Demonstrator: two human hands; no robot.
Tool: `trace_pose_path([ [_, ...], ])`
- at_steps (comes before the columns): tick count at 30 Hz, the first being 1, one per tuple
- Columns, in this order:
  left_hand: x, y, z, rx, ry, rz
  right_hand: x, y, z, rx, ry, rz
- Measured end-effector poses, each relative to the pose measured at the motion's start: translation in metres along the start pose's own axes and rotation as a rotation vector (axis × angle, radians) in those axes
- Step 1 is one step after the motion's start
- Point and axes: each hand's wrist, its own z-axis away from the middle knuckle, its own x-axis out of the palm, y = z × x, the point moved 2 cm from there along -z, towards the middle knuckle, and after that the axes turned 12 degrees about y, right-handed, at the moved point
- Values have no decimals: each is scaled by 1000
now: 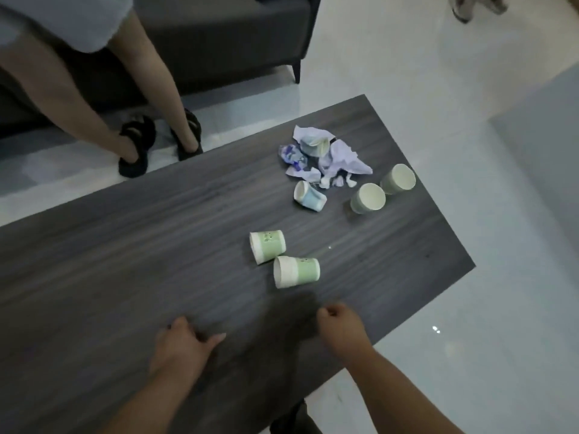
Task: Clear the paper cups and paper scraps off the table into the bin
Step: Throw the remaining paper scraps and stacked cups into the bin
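Where cups [297,272] litter it, grey table [125,261]; pale floor [407,57] around.

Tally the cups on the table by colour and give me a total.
Green cups: 4, two upright, two on their sides
Blue cups: 2, one crushed, one in the paper scraps
Total: 6

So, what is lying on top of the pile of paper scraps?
A crushed cup lies on its side on the scraps, mouth facing right. Its inside is too blurred to read, and whatever is under the scraps is covered.
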Motion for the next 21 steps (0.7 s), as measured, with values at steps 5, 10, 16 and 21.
trace_pose_path([
  [5, 1, 12, -11, -40, -24, -144, -95, -55, -63, -171, 280, -203],
  [10, -3, 24, -5, -105, -35, -186, -156, -138, -92, -507, 471, -235],
  [16, -4, 26, -4, -135, -10, -134, -142, -243, -147, -665, 256, 142],
  [21, -5, 27, -4, -110, -7, -111, -101, -277, -204, -512, 213, 511],
])
